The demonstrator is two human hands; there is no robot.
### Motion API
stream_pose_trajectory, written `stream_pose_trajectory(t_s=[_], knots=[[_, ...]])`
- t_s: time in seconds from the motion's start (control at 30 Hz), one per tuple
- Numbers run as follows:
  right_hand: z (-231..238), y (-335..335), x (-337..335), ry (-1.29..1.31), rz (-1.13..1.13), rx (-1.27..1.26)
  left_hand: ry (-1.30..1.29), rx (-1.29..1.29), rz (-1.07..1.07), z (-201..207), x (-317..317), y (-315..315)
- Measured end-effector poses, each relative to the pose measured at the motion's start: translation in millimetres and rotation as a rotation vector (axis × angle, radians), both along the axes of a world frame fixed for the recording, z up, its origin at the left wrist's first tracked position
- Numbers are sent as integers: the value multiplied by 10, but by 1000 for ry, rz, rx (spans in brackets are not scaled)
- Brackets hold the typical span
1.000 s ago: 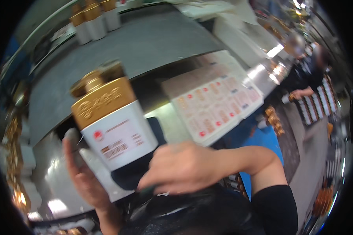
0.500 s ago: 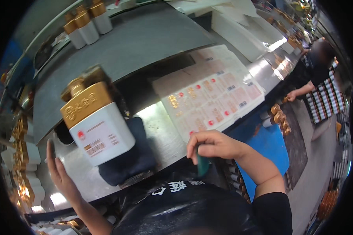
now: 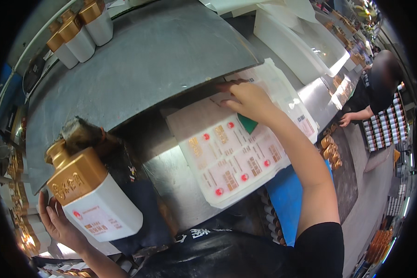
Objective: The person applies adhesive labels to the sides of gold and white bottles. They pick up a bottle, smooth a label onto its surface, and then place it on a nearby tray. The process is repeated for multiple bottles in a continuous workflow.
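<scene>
A white bottle with a gold shoulder and neck [image 3: 102, 204] lies tilted on a dark padded rest [image 3: 146, 211], its printed label facing up. Beside its left side is my left hand [image 3: 62, 224], fingers stretched and apart; I cannot tell whether they touch the bottle. My right hand [image 3: 252, 99] reaches over the far part of a sheet of printed labels [image 3: 236, 153], with its fingertips partly in shadow by the raised plate's edge. A flat green piece, like a scraper [image 3: 248, 124], sticks out from under that palm.
A raised grey metal plate [image 3: 139, 60] covers the far side, with several white-and-gold bottles [image 3: 81, 39] at its far left. White bins [image 3: 296, 41] stand at the back right. Bottles crowd the left edge. Another person [image 3: 373, 88] works at the right, near a blue board [image 3: 287, 199].
My right hand has moved from the near edge out over the label sheet, carrying the green piece. My left hand has come closer to the bottle. The whole view has shifted.
</scene>
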State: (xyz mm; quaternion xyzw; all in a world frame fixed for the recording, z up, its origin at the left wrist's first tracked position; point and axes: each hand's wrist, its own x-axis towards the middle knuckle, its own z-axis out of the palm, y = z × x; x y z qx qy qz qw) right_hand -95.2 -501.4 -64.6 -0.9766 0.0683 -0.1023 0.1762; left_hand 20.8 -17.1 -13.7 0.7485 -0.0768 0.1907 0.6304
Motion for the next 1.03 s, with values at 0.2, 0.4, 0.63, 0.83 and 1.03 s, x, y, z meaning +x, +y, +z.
stream_pose_trajectory(t_s=[0.2, 0.4, 0.63, 0.83, 1.03], knots=[[-33, -236, 427, 367, 49, 28, 34, -72, 16, -38, -7, 28], [-256, -103, 382, 82, -115, 100, -39, -141, -37, -78, -27, -76], [1013, 1247, -89, -221, 269, 581, -294, 76, -310, 387, -354, -452], [1338, 1878, -262, -282, 497, 851, -1, 311, -902, 924, -628, -732], [1293, 2303, -399, -66, 481, 1232, 115, 153, -912, 770, -711, -543]])
